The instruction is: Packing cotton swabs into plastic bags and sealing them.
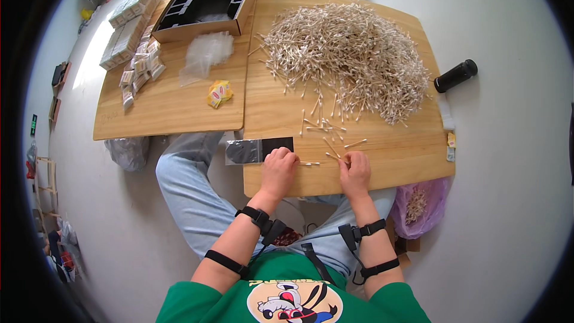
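Observation:
My left hand (280,170) is closed near the front edge of the wooden table, and cotton swabs (309,163) stick out to the right of its fingertips. To its right, my right hand (357,172) pinches a cotton swab (333,156); how many it holds I cannot tell. Beneath and beyond the left hand lies a black sheet (279,142), beside a clear plastic bag with a dark insert (244,151). Several loose swabs (323,125) are scattered just beyond my hands, in front of a large swab pile (347,54).
On the left table are yellow packets (219,94), clear plastic bags (207,55), an open cardboard box (233,26) and stacked white packs (134,3). A black bottle (456,76) is at the right edge. A purple bag (434,209) with swabs hangs below the table's right front.

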`<state>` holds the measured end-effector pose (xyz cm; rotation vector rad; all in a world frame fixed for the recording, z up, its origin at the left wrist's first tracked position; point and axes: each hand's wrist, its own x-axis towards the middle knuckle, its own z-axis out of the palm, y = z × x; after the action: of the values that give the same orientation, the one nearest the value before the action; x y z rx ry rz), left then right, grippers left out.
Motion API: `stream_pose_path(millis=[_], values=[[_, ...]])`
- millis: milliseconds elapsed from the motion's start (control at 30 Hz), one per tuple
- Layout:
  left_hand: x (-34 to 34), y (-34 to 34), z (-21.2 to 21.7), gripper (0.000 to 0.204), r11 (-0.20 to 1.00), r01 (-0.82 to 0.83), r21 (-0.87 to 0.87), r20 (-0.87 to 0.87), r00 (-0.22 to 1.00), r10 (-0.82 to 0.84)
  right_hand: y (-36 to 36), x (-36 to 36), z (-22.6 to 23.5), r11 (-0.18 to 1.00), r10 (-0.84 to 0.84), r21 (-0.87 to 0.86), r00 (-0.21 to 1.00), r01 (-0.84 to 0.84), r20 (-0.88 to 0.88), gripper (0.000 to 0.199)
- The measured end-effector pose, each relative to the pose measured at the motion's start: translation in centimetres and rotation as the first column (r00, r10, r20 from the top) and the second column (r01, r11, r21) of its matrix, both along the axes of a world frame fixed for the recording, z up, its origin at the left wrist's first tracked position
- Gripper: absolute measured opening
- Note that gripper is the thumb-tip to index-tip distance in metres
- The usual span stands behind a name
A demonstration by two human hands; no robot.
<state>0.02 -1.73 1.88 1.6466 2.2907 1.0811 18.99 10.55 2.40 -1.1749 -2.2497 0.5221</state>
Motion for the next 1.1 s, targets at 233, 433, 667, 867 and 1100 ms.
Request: stream_pose_path(millis=[233, 433, 667, 867, 1100], values=[[1.1, -0.8, -0.6, 0.020, 0.984, -0.114, 0.137, 0.318, 0.946, 0.066, 0.7, -2.2, 0.3, 0.988, 0.128, 0.081, 0.992, -0.129, 0.017, 0.014], [3.7, 0.1, -1.4, 0.035, 0.977, -0.050, 0.206, 0.402, 0.915, -0.038, -0.3, -5.1, 0.4, 0.964, 0.260, -0.049, 0.964, -0.263, -0.060, 0.010], [0.3, 2.4, -0.7, 0.034, 0.992, -0.066, 0.108, 0.113, 0.992, 0.053, 5.5, -0.3, 1.3, 0.977, -0.068, 0.201, 0.997, 0.076, -0.046, 0.009], [-1.2, 6.3, 0.3, 0.027, 0.977, -0.215, -0.014, 0.049, 0.975, 0.215, 5.1, 1.7, 0.7, 0.995, 0.095, 0.001, 0.995, -0.095, -0.008, 0.009], [-2.9, 6.6, -0.6, 0.015, 0.978, -0.193, -0.075, 0.055, 0.979, 0.197, 1.1, -4.4, 1.4, 0.955, 0.229, -0.165, 0.966, -0.247, -0.122, 0.011]])
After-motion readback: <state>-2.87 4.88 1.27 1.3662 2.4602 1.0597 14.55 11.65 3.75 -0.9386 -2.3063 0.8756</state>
